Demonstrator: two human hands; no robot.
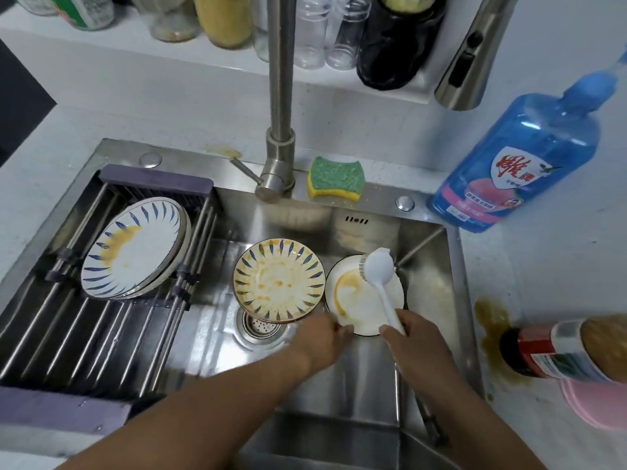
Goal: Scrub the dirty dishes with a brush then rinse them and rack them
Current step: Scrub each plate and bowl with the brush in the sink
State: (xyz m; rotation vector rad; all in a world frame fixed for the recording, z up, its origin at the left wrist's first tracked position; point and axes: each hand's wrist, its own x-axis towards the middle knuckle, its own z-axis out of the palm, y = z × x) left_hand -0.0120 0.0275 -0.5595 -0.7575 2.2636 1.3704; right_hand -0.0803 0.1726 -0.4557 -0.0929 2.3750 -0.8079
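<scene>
Scrubbing item: white plate [356,308], yellow-stained, at the right of the sink [339,222], just beside the striped dish [277,281].
Brush [382,286]: white, head at the plate's far edge; the right hand [415,342] has its grip curled round the handle.
Left hand [322,335]: grip pinching the plate's near rim.
Risks: the wet rim may slip from that pinch and knock the striped dish; the stain ring may survive if only the edge gets brushed.
Surroundings: drain [259,325] under the dish; stained plates [135,247] occupy the rack [101,334], crowding the racking space; sponge [336,178]; detergent bottle [519,171]; tipped sauce bottle [559,351] in a spill [492,320] on the table [543,266].
</scene>
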